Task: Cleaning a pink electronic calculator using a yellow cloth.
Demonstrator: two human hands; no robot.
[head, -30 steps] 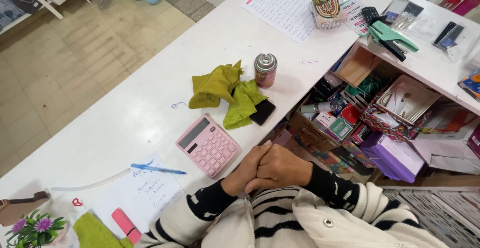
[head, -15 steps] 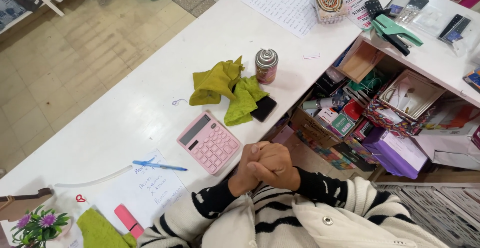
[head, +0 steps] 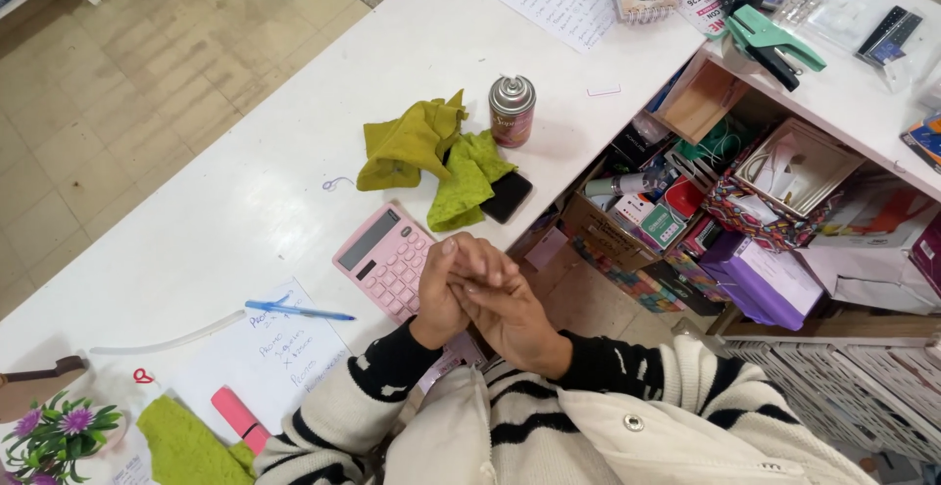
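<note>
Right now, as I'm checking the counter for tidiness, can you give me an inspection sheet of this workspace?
Surface: long white counter, mostly bare at the far side.
Job's things: pink calculator beside the hands.
Clutter: crumpled olive-green cloths, brown spray can, black phone, blue pen on a handwritten note.
Hands: left hand and right hand clasped together, holding nothing.
Cables: nothing seen.
Surroundings: tiled floor, crowded stationery shelves.
</note>
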